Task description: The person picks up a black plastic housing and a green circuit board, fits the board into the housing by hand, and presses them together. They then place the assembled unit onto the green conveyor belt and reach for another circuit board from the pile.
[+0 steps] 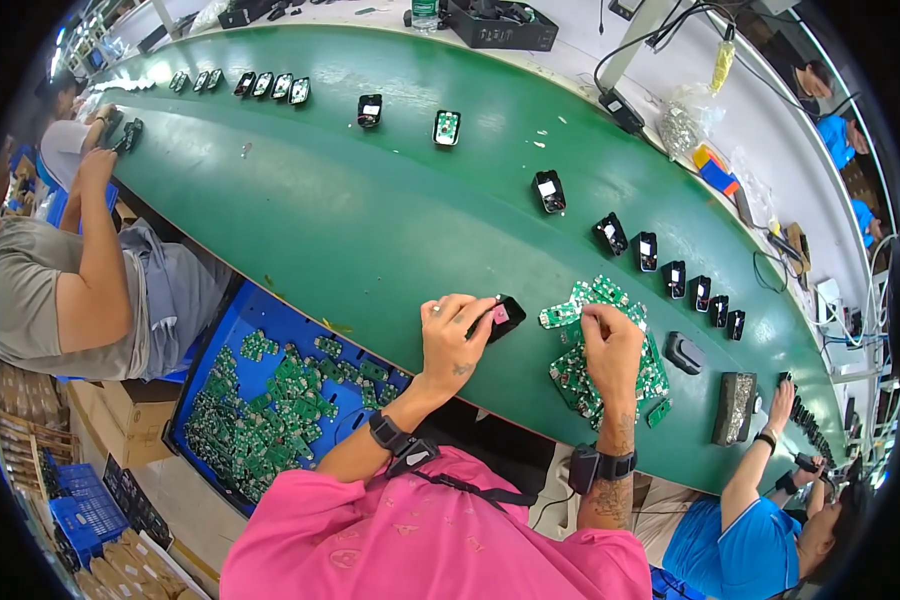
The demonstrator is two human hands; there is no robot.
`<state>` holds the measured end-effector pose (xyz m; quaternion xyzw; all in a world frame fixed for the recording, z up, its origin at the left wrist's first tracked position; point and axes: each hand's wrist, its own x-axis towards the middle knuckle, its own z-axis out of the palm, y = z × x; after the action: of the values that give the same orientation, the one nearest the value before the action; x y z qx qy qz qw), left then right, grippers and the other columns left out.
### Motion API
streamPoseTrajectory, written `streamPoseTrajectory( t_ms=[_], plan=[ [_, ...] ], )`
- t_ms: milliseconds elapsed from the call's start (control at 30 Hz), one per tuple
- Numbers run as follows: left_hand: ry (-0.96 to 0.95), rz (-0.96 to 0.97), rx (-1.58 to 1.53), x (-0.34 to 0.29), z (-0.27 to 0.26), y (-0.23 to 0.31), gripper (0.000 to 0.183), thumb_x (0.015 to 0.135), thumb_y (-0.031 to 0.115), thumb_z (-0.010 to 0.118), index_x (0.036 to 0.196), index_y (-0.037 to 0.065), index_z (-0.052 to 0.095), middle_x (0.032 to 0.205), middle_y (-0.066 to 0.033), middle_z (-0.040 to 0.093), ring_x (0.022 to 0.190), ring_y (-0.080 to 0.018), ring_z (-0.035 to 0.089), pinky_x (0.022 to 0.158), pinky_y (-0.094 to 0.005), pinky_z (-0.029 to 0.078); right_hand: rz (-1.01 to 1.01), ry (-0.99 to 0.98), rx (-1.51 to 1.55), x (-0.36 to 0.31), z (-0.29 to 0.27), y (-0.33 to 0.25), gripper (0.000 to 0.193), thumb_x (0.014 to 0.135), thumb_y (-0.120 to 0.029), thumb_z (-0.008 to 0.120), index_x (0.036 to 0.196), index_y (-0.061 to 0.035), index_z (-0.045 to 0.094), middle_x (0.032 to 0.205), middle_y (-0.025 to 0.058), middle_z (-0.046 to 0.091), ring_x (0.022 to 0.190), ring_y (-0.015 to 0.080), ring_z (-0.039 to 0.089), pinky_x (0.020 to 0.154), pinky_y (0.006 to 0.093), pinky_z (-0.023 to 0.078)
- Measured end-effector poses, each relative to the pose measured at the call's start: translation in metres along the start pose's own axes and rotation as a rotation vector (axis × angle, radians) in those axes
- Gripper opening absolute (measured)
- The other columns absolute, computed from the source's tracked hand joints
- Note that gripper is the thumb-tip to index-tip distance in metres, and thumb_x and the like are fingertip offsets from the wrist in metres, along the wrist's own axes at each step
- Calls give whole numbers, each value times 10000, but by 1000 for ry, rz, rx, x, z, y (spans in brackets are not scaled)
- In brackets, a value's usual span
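My left hand [452,345] holds a small black plastic case [513,318] by its left side, close to the table's near edge. Something pink shows inside the case near my fingertips. Fingers bent in a pinch, my right hand [615,350] is over a loose pile of green circuit boards [574,378]. One green circuit board [558,316] juts out to the left of its fingertips and appears to be gripped there; the fingers partly cover its end.
Black cases [548,191] line the green table [350,220] beyond my hands. A blue bin [270,308] full of circuit boards sits at my lower left. Right of the pile lie a black plastic piece [684,352] and a dark block [734,408]. Co-workers sit on both sides.
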<state>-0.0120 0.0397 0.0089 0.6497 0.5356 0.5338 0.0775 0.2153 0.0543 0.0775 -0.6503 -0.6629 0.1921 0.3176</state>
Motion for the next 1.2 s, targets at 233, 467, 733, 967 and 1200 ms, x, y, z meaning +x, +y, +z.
streamPoseTrajectory(
  t_ms=[233, 467, 733, 967, 1200],
  plan=[
    [0, -94, -52, 1, 0, 0, 161, 796, 43, 744, 947, 77, 700, 951, -69, 679, 880, -273, 647, 837, -383, 450, 321, -161, 791, -19, 2, -13, 243, 899, -90, 726, 1071, 71, 670, 792, 75, 685, 597, 81, 600, 514, 201, 448],
    [-16, -57, -172, 4, -5, 2, 163, 747, -3, 762, 885, 60, 700, 967, -71, 673, 914, -281, 625, 816, -374, 492, 552, -71, 1141, -41, 39, -22, 122, 965, -120, 656, 916, -8, 657, 692, 50, 635, 511, 82, 536, 433, 204, 350],
    [-81, -80, -266, -1, -4, -2, 167, 717, -47, 763, 852, 36, 712, 986, -72, 678, 926, -247, 626, 803, -344, 504, 577, -227, 1242, -43, 63, -37, 201, 965, -174, 679, 862, -4, 654, 702, 49, 636, 504, 87, 551, 458, 216, 419],
    [-138, -157, -348, -3, -8, -11, 221, 727, -53, 734, 938, 14, 724, 1016, -79, 676, 946, -217, 625, 814, -316, 502, 626, -223, 1177, -49, 80, -35, 208, 958, -190, 690, 853, -15, 648, 696, 51, 645, 503, 89, 575, 454, 221, 451],
    [-493, -412, -500, 39, -36, -23, 602, 799, 36, 649, 1390, 25, 535, 1281, -108, 567, 915, -149, 586, 744, -241, 501, 583, -133, 899, -45, 91, -42, 275, 942, -215, 707, 808, 19, 657, 685, 74, 660, 523, 109, 625, 466, 227, 505]
  ],
)
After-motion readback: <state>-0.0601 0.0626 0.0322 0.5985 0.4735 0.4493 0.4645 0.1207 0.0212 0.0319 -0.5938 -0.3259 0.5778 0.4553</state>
